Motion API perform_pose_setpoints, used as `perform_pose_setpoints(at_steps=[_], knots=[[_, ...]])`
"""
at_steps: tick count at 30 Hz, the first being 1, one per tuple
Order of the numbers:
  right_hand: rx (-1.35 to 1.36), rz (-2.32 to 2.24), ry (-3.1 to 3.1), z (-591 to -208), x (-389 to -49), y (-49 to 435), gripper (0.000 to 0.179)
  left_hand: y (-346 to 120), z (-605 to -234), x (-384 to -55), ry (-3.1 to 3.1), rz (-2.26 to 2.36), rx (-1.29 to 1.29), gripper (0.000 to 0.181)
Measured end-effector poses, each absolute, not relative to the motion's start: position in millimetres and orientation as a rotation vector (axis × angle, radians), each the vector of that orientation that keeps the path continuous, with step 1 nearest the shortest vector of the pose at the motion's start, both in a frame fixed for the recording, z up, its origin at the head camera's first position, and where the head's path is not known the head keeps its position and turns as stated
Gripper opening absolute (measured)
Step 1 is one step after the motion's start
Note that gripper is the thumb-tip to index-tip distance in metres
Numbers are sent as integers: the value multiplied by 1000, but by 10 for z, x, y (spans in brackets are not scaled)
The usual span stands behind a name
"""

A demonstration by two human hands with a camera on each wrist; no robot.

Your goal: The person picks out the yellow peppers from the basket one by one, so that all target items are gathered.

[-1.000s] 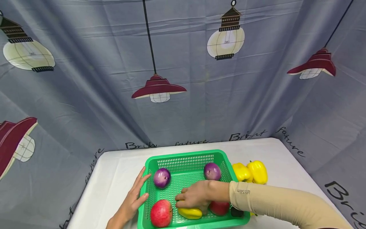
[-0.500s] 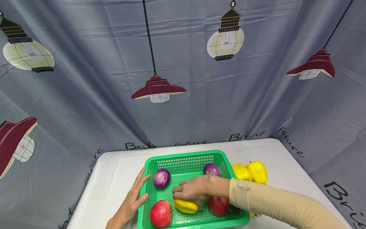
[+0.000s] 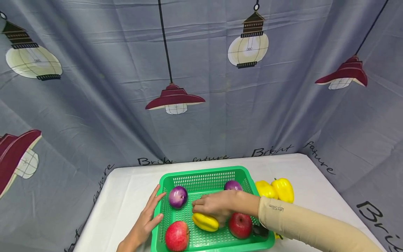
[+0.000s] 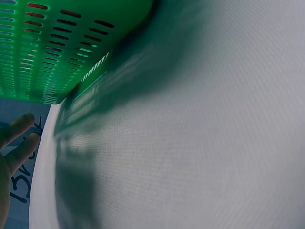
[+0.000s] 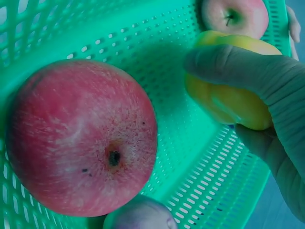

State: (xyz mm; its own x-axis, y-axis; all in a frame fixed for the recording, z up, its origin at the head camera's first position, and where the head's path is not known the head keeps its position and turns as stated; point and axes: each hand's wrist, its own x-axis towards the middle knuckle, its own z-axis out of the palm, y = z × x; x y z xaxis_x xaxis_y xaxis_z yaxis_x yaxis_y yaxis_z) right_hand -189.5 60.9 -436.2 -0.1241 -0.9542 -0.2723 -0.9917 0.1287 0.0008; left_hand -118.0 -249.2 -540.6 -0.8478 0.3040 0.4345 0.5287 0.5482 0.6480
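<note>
My right hand (image 3: 214, 206) holds a yellow bell pepper (image 3: 205, 222) inside the green basket (image 3: 201, 170). In the right wrist view the thumb lies across the pepper (image 5: 238, 107), with fingers beneath. One red apple (image 3: 240, 225) sits right of the hand, and another apple (image 3: 177, 236) is at the basket's front left. Two round purple vegetables, a left one (image 3: 178, 197) and a right one (image 3: 233, 185) partly behind the right wrist, lie farther back. My left hand (image 3: 145, 218) is at the basket's left rim, fingers fairly straight and spread.
A dark object (image 3: 260, 230) lies in the basket's front right corner. Outside, yellow bell peppers (image 3: 283, 190) stand on the white table (image 3: 132, 178) beside the right wall. More yellow (image 3: 277, 236) shows under the sleeve. A grey patterned curtain (image 3: 201, 133) surrounds the table.
My right hand has shifted the yellow pepper slightly back and left in the basket. The right-hand apple is now more exposed. My left hand has stayed put.
</note>
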Motion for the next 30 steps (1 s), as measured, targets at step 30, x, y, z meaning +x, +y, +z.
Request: perform_pose_setpoints(at_steps=[30], knots=[[-1479, -920, 2195, -4100, -1813, 1084, 94, -2481, -5426, -1186, -2504, -1207, -696, 63]])
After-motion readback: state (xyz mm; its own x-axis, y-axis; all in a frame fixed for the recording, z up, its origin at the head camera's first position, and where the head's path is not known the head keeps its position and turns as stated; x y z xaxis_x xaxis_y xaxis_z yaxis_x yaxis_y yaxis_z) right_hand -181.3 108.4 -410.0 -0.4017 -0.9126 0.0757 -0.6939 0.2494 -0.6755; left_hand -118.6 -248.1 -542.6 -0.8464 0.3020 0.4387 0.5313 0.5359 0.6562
